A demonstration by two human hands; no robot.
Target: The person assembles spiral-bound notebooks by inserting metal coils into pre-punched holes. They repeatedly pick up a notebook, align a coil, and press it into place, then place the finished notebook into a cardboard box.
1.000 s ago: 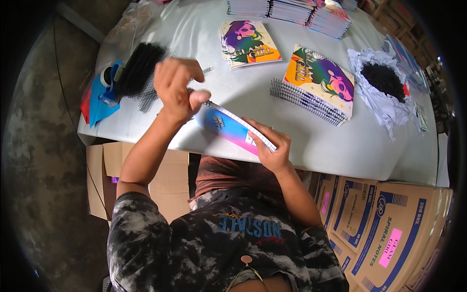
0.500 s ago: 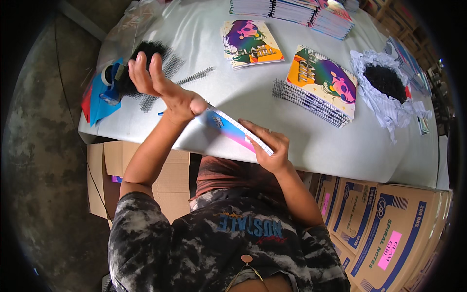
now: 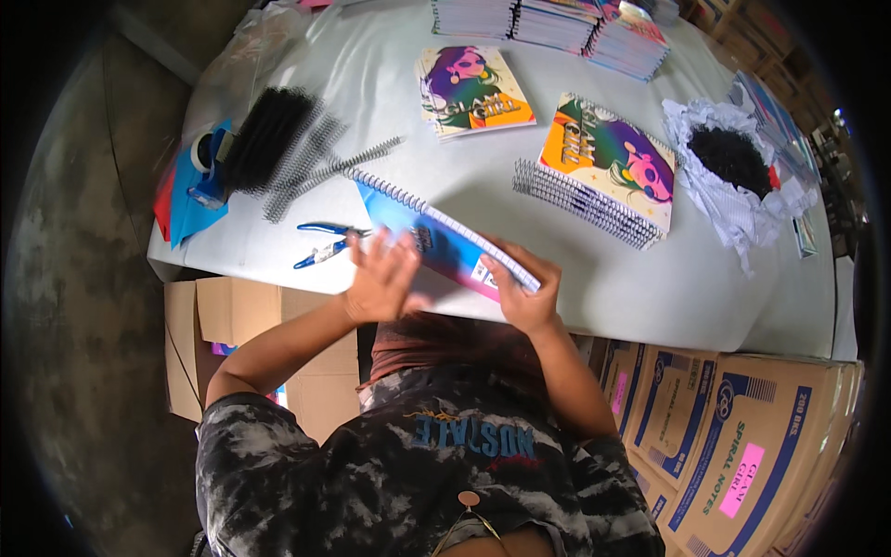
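Observation:
A notebook with a blue and pink cover is held tilted above the table's front edge. My right hand grips its right end, thumb on the cover. A dark wire coil winds through the left part of its upper edge, its free end sticking out past the corner; farther right that edge shows bare holes. My left hand is open, fingers spread and a little blurred, in front of the cover's left part. Just left of its fingers lie blue-handled pliers.
Loose wire coils lie beside a blue tape dispenser at left. A cartoon-covered notebook and a stack of spiral notebooks lie beyond my hands. Crumpled paper holds black coils at right. Cardboard boxes stand below the table.
My left hand has come down from above the coil toward me, in front of the cover. The pliers and more of the coil now show. My right hand keeps its grip.

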